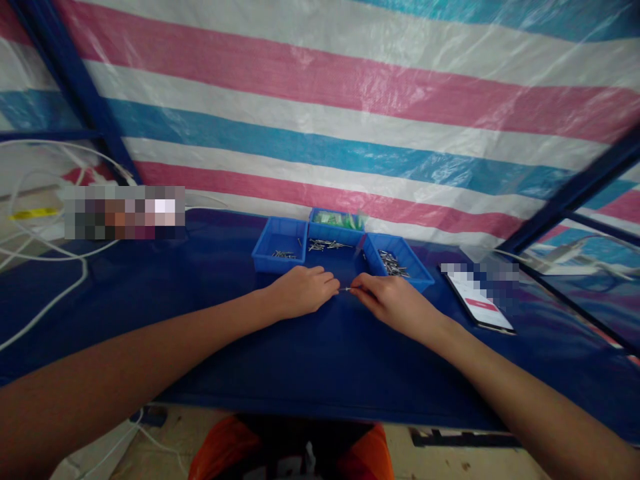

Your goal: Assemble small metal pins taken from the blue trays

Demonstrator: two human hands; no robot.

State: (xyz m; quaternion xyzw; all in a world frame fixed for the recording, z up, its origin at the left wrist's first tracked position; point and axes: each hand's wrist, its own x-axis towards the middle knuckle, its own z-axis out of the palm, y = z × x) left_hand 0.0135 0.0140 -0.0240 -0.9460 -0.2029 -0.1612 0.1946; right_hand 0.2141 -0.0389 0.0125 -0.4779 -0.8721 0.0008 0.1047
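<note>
A thin, silvery metal piece like a small pin or screw (pixel 346 289) spans the gap between my two hands, just above the blue table; its exact kind is too small to tell. The fingertips of my left hand (pixel 304 292) are closed at its left end. On the other end, my right hand (pixel 393 299) pinches with thumb and forefinger. Just beyond the hands, a loose pile of similar thin metal pieces (pixel 325 245) lies on the table between blue bins. The left bin (pixel 257 257) contains a small heap of them, and the right bin (pixel 417 267) a larger one.
Behind the pile, a third blue bin (pixel 337 232) holds green-and-clear plastic packaging. A phone (pixel 477 300) lies on the blue table (pixel 310 360) at the right. White cables (pixel 75 283) loop across the left side. A striped plastic sheet (pixel 320 120) hangs behind, between blue metal posts.
</note>
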